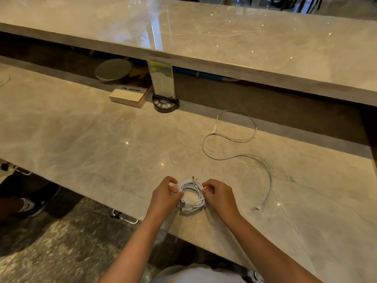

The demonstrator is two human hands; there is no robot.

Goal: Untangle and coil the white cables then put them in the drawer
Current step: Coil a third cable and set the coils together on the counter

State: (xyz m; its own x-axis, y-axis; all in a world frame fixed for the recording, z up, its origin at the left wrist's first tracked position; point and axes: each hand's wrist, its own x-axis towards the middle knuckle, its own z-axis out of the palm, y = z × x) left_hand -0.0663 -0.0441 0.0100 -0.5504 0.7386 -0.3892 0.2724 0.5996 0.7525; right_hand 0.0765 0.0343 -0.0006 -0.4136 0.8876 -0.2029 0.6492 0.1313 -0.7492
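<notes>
A white cable wound into a small round coil lies near the front edge of the marble counter. My left hand pinches the coil's left side and my right hand pinches its right side. Connector ends stick out at the coil's top and lower left. A second white cable lies loose and uncoiled to the right, snaking from a plug near the counter's back edge to a plug at the front right. No drawer is in view.
A book and a black stand holding a menu card sit at the back of the counter, with a round metal lid behind them. A raised marble ledge runs above. Someone's shoe is at the floor left.
</notes>
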